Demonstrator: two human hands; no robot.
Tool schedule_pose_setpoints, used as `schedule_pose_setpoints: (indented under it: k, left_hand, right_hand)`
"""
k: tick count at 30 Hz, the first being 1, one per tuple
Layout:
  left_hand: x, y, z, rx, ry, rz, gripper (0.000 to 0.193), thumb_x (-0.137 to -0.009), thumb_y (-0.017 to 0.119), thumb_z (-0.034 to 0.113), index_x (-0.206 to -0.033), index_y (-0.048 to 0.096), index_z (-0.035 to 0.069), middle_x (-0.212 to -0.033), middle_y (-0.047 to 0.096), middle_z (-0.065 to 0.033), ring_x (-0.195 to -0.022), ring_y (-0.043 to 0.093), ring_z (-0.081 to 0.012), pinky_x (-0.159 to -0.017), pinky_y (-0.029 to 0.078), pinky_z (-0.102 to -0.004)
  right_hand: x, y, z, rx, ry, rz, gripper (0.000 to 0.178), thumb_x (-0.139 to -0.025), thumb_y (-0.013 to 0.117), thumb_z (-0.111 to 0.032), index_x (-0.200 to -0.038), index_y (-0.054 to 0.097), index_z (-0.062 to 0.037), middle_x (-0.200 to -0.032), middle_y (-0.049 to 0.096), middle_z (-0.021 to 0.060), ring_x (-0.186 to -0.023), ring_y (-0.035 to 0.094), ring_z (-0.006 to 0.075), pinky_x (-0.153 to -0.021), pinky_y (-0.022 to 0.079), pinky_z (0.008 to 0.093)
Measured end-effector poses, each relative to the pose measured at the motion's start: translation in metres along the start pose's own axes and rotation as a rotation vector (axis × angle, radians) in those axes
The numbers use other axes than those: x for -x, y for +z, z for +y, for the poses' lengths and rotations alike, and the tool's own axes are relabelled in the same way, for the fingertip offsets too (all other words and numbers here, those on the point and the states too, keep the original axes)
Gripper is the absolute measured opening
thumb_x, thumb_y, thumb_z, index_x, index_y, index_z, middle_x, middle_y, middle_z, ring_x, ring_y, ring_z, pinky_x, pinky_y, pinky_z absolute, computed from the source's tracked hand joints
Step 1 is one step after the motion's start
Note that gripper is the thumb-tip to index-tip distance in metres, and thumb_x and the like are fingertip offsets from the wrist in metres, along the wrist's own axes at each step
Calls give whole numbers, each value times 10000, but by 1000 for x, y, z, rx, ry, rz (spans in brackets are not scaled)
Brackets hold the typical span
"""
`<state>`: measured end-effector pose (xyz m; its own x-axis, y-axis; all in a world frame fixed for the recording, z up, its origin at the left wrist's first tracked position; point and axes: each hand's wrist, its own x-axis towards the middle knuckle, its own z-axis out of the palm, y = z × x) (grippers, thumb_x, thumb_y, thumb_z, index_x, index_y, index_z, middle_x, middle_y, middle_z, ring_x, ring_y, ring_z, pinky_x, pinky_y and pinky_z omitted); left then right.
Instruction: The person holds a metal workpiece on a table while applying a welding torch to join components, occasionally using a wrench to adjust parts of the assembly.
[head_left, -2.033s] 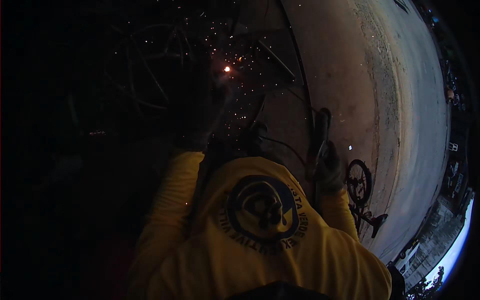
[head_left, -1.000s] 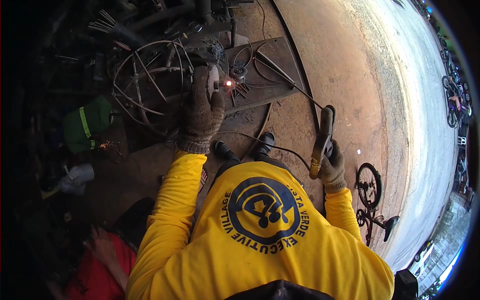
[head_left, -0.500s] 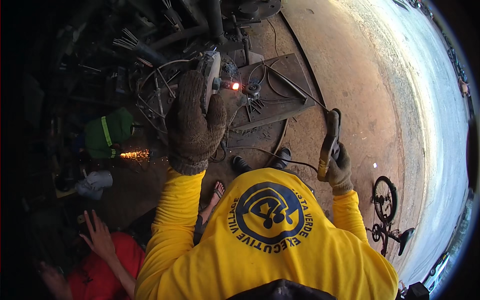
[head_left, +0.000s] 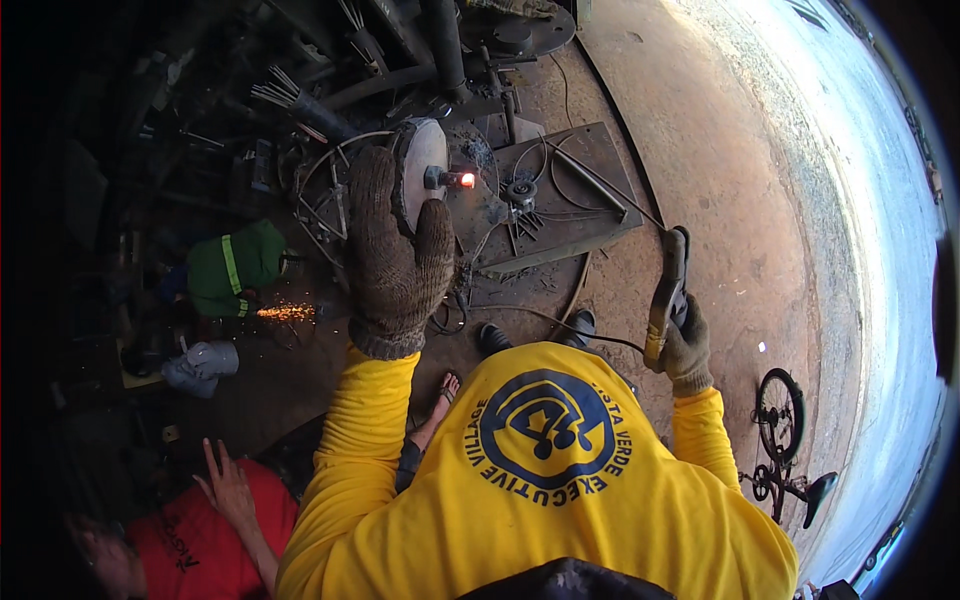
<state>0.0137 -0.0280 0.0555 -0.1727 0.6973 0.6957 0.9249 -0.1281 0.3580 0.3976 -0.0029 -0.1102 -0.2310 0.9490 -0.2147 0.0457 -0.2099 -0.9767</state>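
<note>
My left hand [head_left: 392, 270], in a brown knitted work glove, grips the edge of a thick round metal disc [head_left: 425, 155], with the thumb on the near side. A short stub [head_left: 434, 178] sticks out from the disc's face, and its end glows orange-red [head_left: 466, 181]. Out to the right, my gloved right hand [head_left: 687, 350] is closed around a welding electrode holder [head_left: 667, 295]. A thin rod runs from the holder's top toward the metal table, and a dark cable [head_left: 615, 340] leaves its lower end.
A steel worktable [head_left: 570, 237] carries short rods, a loop of wire and a pipe [head_left: 590, 185]. Another person in green [head_left: 225, 268] makes sparks [head_left: 288, 312] at left. A person in red [head_left: 215, 525] sits close by, lower left. A bicycle [head_left: 780, 430] stands right.
The disc has turned in my left hand's grip, so more of its flat face shows. The whole view has shifted slightly; my right hand still holds the electrode holder.
</note>
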Motion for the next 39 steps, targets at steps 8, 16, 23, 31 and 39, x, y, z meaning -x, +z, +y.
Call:
schedule_pose_setpoints:
  k: [8,16,23,31,39]
  left_hand:
    - [8,-8,-1,1,11,-25,498,-940,676,149,-1375,547,-58,-1325,625,-281,-1209,642,-435,-1013,542,-464]
    - [16,-19,-1,-102,133,10,487,-940,677,107,-1375,529,-54,-1334,625,-277,-1164,676,-411,-960,576,-427]
    - [24,-26,-3,-129,120,12,496,-948,672,111,-1390,514,-50,-1353,615,-280,-1164,676,-413,-954,580,-424]
    - [28,-33,-9,-112,180,62,514,-955,642,76,-1442,504,-9,-1384,611,-247,-1197,669,-389,-963,582,-417]
    - [38,-44,-12,-118,59,-30,512,-979,642,129,-1440,494,-37,-1383,605,-252,-1241,636,-416,-1009,562,-435]
  right_hand:
    - [-2,5,-4,-1,-20,-15,429,-934,712,-129,-1317,571,5,-1100,681,46,-966,635,135,-894,508,288]
    - [1,9,-8,-12,-22,-18,402,-936,691,-118,-1302,576,0,-1076,674,39,-938,625,131,-862,510,284]
    - [2,11,-3,-60,-14,-10,406,-937,677,-127,-1312,574,-10,-1086,671,45,-939,631,135,-857,514,284]
    - [-11,11,1,-47,-10,-18,416,-943,682,-151,-1321,572,-16,-1103,670,37,-950,633,127,-852,515,285]
    - [-21,16,-3,29,-59,-53,443,-937,710,-180,-1326,573,-19,-1099,668,30,-957,630,129,-856,514,289]
